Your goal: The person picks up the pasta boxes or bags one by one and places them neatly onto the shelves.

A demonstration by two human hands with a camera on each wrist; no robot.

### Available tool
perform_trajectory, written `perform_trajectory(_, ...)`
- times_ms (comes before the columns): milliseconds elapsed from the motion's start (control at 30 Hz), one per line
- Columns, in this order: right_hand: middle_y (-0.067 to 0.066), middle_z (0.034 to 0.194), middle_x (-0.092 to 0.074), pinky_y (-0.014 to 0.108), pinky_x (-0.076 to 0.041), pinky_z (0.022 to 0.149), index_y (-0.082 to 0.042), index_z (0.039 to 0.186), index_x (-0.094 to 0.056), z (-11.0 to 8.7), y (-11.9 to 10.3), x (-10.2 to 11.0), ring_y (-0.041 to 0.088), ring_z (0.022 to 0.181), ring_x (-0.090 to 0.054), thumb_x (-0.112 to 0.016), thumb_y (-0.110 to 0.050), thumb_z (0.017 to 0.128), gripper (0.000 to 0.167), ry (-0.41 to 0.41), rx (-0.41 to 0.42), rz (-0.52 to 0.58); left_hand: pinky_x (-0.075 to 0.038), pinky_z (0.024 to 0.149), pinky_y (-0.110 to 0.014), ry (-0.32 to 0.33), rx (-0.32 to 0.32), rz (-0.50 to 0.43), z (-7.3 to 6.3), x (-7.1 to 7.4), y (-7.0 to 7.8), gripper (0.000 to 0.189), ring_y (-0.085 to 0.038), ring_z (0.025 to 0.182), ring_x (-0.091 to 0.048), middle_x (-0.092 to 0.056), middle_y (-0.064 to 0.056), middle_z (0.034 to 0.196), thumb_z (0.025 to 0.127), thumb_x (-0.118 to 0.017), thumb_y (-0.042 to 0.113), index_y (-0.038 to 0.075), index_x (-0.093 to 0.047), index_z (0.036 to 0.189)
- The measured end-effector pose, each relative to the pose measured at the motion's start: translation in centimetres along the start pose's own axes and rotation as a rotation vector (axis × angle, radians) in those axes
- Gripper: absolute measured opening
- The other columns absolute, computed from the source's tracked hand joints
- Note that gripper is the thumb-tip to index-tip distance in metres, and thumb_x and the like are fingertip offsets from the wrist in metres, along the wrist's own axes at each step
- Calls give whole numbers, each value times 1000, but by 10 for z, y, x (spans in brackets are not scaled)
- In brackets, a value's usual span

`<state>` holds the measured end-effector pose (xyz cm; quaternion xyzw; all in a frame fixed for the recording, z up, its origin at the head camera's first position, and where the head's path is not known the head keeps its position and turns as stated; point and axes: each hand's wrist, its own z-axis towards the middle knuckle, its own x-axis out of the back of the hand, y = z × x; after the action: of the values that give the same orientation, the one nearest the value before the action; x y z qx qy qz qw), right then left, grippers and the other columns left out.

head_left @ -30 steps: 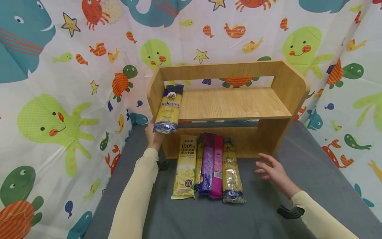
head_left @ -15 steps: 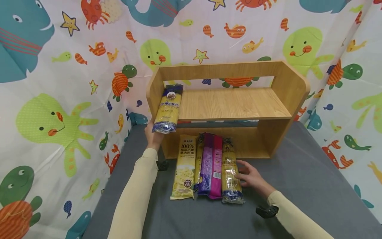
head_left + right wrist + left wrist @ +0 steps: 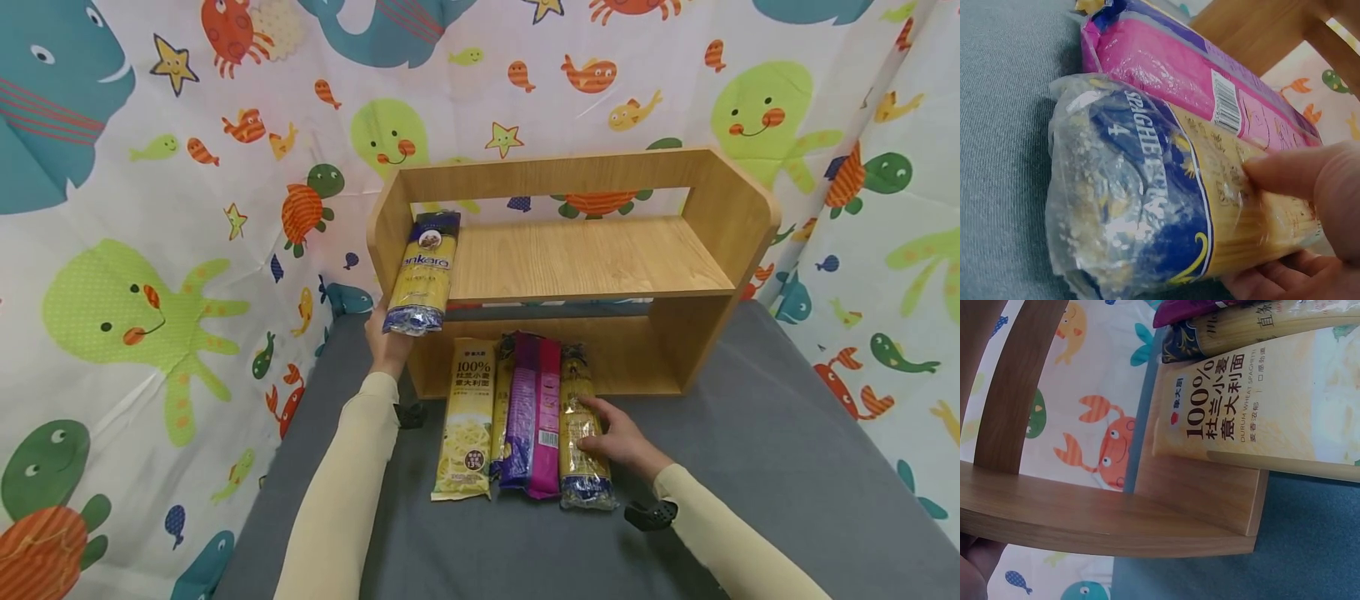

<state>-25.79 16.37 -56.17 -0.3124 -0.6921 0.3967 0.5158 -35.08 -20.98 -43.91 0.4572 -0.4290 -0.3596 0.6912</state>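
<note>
My right hand [image 3: 622, 437] pinches the right-hand pack of spaghetti [image 3: 587, 479]. In the right wrist view the thumb [image 3: 1291, 172] presses on the clear wrapper of this spaghetti pack [image 3: 1147, 181], while other fingers curl under its side. My left hand [image 3: 388, 342] is at the left side panel of the wooden shelf [image 3: 600, 258], below a yellow and blue Ankara pasta pack [image 3: 423, 275]. Part of the left hand [image 3: 982, 565] touches the panel's edge in the left wrist view; most of its fingers are hidden. The Ankara pack leans on the upper board, its lower end past the front edge.
Left of the gripped pack lie a purple and pink pack [image 3: 532, 417], a partly covered pasta pack [image 3: 500, 408] and a pale yellow durum wheat spaghetti pack [image 3: 465, 425]. Their far ends reach into the lower compartment. A grey cloth [image 3: 525, 550] covers the table; a sea-animal curtain [image 3: 480, 83] hangs behind.
My right hand has moved left from beside the shelf's lower right to the right-hand spaghetti pack and taken hold of it. The left hand and Ankara pack look unchanged.
</note>
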Motion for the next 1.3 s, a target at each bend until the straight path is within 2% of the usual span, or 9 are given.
perform_trajectory(200,34,137,-53,49,-53,91,-4,152,-40,-4,0,-1,40,114,-60,-81,-4,81,82,-2,-17,-21,-50,91,-43,-3,8,-9,-2,1,-2,66,-27,107,-59,-63,-10,141,100,-50,59,17,-50,150)
perform_trajectory(367,35,129,-58,46,-55,83,-2,151,-40,-15,1,2,38,109,-62,-82,0,78,84,1,-34,25,-49,85,-40,-3,6,-4,-2,2,-2,66,-26,103,-60,-65,-11,137,99,-50,59,16,-51,149)
perform_trajectory(567,33,115,-64,39,-55,73,0,150,-38,-38,11,8,31,98,-65,-79,5,77,84,16,-41,89,-49,79,-36,-12,-8,26,-2,1,0,64,-27,99,-60,-67,-12,132,99,-50,58,16,-51,149)
perform_trajectory(800,33,113,-65,37,-55,70,2,152,-33,-68,21,21,27,92,-67,-77,8,79,86,-3,-49,120,-53,87,-45,-12,-14,39,-4,1,1,66,-29,102,-60,-66,-13,134,99,-50,57,15,-51,149)
perform_trajectory(967,39,120,-61,37,-57,71,5,153,-32,-86,26,30,31,97,-68,-74,11,77,87,6,-54,162,-51,90,-47,-7,-5,31,-5,1,1,66,-30,104,-59,-66,-14,134,98,-53,56,14,-51,148)
perform_trajectory(1067,42,131,-54,37,-57,73,5,154,-31,-96,27,35,31,102,-67,-73,11,77,88,20,-81,183,-51,90,-47,-16,1,40,-6,1,1,66,-30,103,-59,-66,-14,133,98,-52,57,14,-51,149)
perform_trajectory(1167,43,138,-48,37,-58,74,4,156,-26,-107,25,40,27,102,-66,-71,9,80,88,7,-111,240,-51,88,-47,-22,4,49,-6,1,1,66,-30,102,-59,-66,-14,131,98,-50,58,15,-50,149)
perform_trajectory(1300,45,143,-40,38,-59,75,3,160,-17,-122,20,53,19,97,-67,-68,4,87,88,-33,-121,328,-51,93,-49,-23,2,43,-5,0,2,66,-30,105,-59,-65,-13,133,99,-49,59,15,-50,149)
